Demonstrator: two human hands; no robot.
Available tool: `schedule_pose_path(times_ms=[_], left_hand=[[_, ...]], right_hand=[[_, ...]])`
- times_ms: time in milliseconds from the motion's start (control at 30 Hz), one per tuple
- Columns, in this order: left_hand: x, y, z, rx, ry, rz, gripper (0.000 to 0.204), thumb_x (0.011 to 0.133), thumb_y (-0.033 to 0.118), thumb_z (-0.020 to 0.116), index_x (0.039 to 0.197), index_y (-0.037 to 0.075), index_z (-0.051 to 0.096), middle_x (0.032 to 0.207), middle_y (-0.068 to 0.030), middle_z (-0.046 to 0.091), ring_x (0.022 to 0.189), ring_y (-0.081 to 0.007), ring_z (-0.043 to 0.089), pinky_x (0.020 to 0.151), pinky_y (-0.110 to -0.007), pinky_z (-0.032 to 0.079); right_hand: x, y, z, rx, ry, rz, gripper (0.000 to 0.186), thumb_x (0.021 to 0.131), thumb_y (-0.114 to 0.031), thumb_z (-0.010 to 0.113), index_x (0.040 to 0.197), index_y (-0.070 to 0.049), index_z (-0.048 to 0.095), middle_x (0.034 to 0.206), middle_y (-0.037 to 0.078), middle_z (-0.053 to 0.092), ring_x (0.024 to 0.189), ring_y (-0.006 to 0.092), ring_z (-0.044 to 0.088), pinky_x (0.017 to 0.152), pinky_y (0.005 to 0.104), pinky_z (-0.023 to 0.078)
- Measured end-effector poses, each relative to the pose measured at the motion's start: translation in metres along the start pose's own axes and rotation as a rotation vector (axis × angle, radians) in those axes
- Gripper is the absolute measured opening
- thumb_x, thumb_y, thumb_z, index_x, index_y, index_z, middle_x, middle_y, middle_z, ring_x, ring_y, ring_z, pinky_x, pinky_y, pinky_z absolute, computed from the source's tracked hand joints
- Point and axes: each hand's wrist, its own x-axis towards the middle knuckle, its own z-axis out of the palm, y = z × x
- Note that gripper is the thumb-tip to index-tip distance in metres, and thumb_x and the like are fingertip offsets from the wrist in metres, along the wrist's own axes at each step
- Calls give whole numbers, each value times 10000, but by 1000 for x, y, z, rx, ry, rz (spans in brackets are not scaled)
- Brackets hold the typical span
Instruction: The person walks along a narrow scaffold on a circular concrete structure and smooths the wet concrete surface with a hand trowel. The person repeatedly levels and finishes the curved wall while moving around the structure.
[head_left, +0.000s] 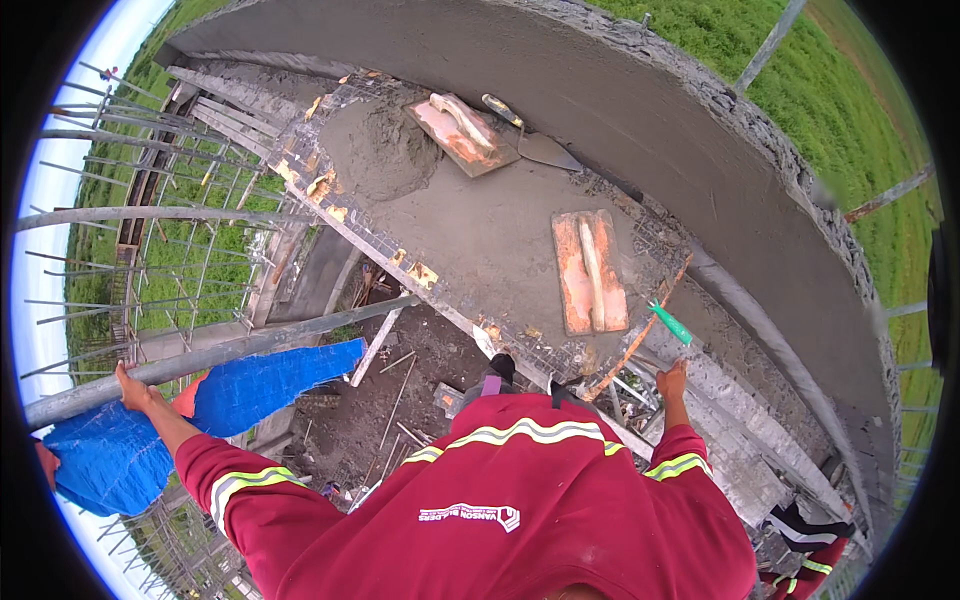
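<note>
Hands (132, 388) on scaffold pipe (250, 345), ledge (700, 375)

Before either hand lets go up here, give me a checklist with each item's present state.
1. Left hand on the grey scaffold pipe: ok, it is gripping it.
2. Right hand braced: cannot tell, it rests near the platform edge by a green-handled tool.
3. Orange floats lying flat on the mortar board: ok.
4. Trowel away from the edge: ok, beside the wall.
5. Footing: cannot tell, feet hidden.
6. Drop beneath: not ok, open ground with debris.
</note>
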Motion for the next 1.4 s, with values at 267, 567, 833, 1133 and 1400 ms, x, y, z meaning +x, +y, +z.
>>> schedule_pose_path(times_ms=[267, 567, 833, 1133, 1400], left_hand=[[8, -7, 1, -10, -14, -49, 293, 789, 336, 756, 830, 46, 742, 897, -96, 713, 765, -189, 637, 751, -384, 532], [18, 2, 6, 328, 102, -44, 473, 733, 471, 764, 800, 5, 721, 963, -180, 672, 830, -241, 641, 808, -410, 553], [-34, -23, 24, 356, -165, 92, 435, 788, 384, 744, 954, -15, 685, 981, -169, 663, 881, -289, 651, 781, -467, 588], [-229, -59, 124, 287, -501, 101, 447, 780, 413, 737, 935, -4, 695, 984, -172, 665, 881, -286, 648, 780, -464, 582], [-276, -59, 166, 242, -630, 107, 458, 773, 439, 730, 918, 5, 703, 987, -175, 666, 881, -283, 645, 778, -460, 576]], right_hand=[[1, 0, -2, 13, -11, 50, 819, 826, -338, 553, 1427, 170, 328, 1524, 313, 313, 1469, 421, 203, 1223, 406, 166], [-7, -15, -6, 60, -14, 124, 830, 850, -320, 531, 1465, 157, 242, 1553, 326, 228, 1491, 395, 157, 1224, 403, 154], [-19, -32, -24, 34, -64, 168, 752, 894, -284, 470, 1496, 103, 239, 1586, 261, 214, 1507, 359, 121, 1229, 381, 148], [-8, -34, -12, 48, -74, 223, 729, 905, -215, 458, 1517, 83, 197, 1601, 265, 165, 1496, 380, 164, 1220, 395, 174], [-11, -38, -13, 52, -65, 243, 771, 901, -223, 523, 1532, 54, 179, 1613, 257, 121, 1490, 368, 190, 1197, 407, 244]])
